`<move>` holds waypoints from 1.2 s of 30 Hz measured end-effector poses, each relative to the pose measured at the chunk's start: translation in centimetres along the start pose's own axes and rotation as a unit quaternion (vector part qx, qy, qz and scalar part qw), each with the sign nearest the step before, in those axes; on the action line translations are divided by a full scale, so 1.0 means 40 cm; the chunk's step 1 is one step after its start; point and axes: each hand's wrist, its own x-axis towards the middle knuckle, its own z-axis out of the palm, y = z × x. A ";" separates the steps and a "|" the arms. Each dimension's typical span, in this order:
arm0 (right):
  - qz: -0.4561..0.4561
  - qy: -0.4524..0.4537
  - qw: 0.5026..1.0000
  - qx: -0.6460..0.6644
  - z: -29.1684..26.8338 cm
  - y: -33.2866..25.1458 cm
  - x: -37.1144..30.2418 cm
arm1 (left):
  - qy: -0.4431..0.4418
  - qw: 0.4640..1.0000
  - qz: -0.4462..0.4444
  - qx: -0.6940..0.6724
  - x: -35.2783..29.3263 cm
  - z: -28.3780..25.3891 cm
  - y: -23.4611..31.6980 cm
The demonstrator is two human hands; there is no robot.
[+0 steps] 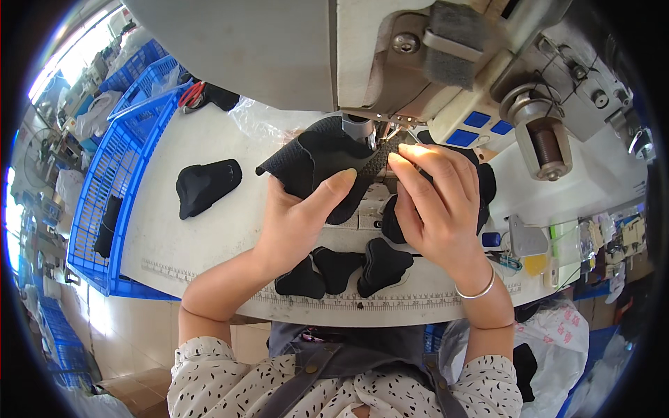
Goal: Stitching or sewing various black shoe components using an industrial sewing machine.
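Note:
A black fabric piece [327, 150] with a mesh-textured side lies under the needle area of the sewing machine [380, 136]. My left hand [296, 219] grips its near left part, thumb pressed on top and fingers hidden beneath. Close to the needle, at the right side of the cloth, my right hand [439, 202] has its fingers bent and fingertips drawn together. What lies between those fingertips is too small to make out. A lamp lights this spot. Several black padded pieces [383, 267] rest in front of my hands, and more black fabric lies partly hidden behind my right hand.
Another black piece [208, 187] lies left on the white table [157, 230]. A blue plastic crate [115, 202] borders the table's left side, with red-handled scissors [191, 96] near its far end. A ruler strip [334, 304] follows the front edge. A thread spool [547, 146] sits on the machine.

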 end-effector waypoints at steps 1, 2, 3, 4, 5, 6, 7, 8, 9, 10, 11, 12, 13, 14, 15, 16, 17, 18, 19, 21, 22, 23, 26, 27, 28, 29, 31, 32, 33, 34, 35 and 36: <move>-0.002 0.005 1.000 0.001 0.001 0.000 0.000 | 0.002 1.000 -0.001 -0.001 0.000 -0.001 -0.003; -0.002 0.003 1.000 0.002 0.001 0.000 0.000 | 0.006 1.000 -0.003 0.001 0.001 -0.002 -0.006; -0.001 0.004 1.000 0.002 0.002 0.000 0.001 | 0.010 1.000 -0.004 0.003 0.001 -0.002 -0.009; 0.001 0.005 1.000 0.001 0.001 -0.001 0.001 | 0.009 1.000 -0.006 0.003 -0.001 0.001 -0.013; 0.003 0.007 1.000 0.000 -0.002 -0.003 0.002 | 0.019 1.000 -0.002 0.000 -0.005 0.008 -0.018; 0.015 -0.002 1.000 0.013 -0.005 -0.005 0.003 | 0.029 1.000 0.009 -0.005 -0.008 0.014 -0.023; 0.026 -0.009 0.999 0.020 -0.007 -0.007 0.004 | 0.041 0.998 0.039 0.019 -0.015 0.027 -0.032; 0.028 -0.007 0.999 0.023 -0.009 -0.008 0.006 | 0.047 0.995 0.074 0.041 -0.023 0.039 -0.039; 0.035 -0.007 0.999 0.027 -0.010 -0.010 0.006 | 0.037 0.998 0.048 0.001 -0.032 0.044 -0.043; 0.044 -0.012 0.999 0.029 -0.011 -0.011 0.006 | 0.043 0.998 0.045 0.005 -0.033 0.049 -0.049; 0.044 -0.010 0.998 0.032 -0.011 -0.012 0.006 | 0.051 0.997 0.057 -0.004 -0.035 0.054 -0.055; 0.038 -0.007 0.999 0.026 -0.011 -0.010 0.006 | 0.060 0.996 0.069 -0.012 -0.036 0.056 -0.059; 0.033 -0.003 0.999 0.019 -0.009 -0.009 0.006 | 0.060 0.996 0.067 -0.012 -0.036 0.056 -0.060; 0.034 -0.004 0.999 0.020 -0.006 -0.006 0.006 | 0.058 0.996 0.061 0.002 -0.034 0.054 -0.061; 0.017 0.015 1.000 0.021 -0.001 -0.004 0.007 | 0.058 0.997 0.054 0.013 -0.032 0.051 -0.060; -0.001 0.038 0.999 0.023 0.003 -0.002 0.007 | 0.060 0.997 0.055 0.015 -0.031 0.048 -0.059; -0.015 0.031 0.999 0.032 0.005 -0.003 0.005 | 0.050 0.997 0.052 0.016 -0.030 0.044 -0.057; -0.029 0.028 0.998 0.037 0.005 -0.005 0.004 | 0.040 0.998 0.050 0.018 -0.030 0.040 -0.053; -0.058 0.046 0.996 0.050 0.009 -0.005 0.004 | 0.047 0.998 0.049 0.017 -0.033 0.034 -0.048; -0.076 0.053 0.995 0.039 0.007 -0.013 0.001 | 0.037 0.999 -0.036 0.001 -0.040 0.018 -0.035; -0.082 0.061 0.994 0.034 0.006 -0.015 -0.001 | 0.036 0.999 -0.036 0.005 -0.045 0.011 -0.028; -0.081 0.058 0.994 0.035 0.006 -0.015 0.000 | 0.049 0.996 -0.080 -0.007 -0.052 0.005 -0.021; -0.083 0.063 0.994 0.029 0.007 -0.013 0.000 | 0.053 0.991 -0.118 -0.016 -0.059 -0.006 -0.008; -0.083 0.067 0.994 0.035 0.008 -0.013 0.001 | 0.046 0.992 -0.113 -0.015 -0.059 -0.007 -0.005; -0.084 0.074 0.993 0.037 0.008 -0.013 0.001 | 0.045 0.992 -0.113 -0.015 -0.060 -0.008 -0.003; -0.082 0.071 0.993 0.039 0.008 -0.013 0.002 | 0.040 0.992 -0.120 -0.009 -0.060 -0.009 0.000; -0.086 0.073 0.992 0.047 0.007 -0.016 0.004 | 0.035 0.991 -0.126 -0.003 -0.060 -0.009 0.004; -0.089 0.072 0.992 0.046 0.006 -0.019 0.004 | 0.029 0.992 -0.122 0.000 -0.059 -0.010 0.006; -0.090 0.058 0.993 0.054 0.004 -0.023 0.004 | 0.021 0.993 -0.113 0.003 -0.058 -0.011 0.008; -0.091 0.044 0.993 0.063 0.002 -0.028 0.004 | 0.022 0.993 -0.117 0.002 -0.057 -0.012 0.009; -0.096 0.044 0.993 0.060 0.002 -0.033 0.005 | 0.014 0.992 -0.126 0.005 -0.056 -0.013 0.011; -0.097 0.044 0.993 0.060 0.001 -0.037 0.006 | 0.006 0.990 -0.139 0.009 -0.055 -0.014 0.013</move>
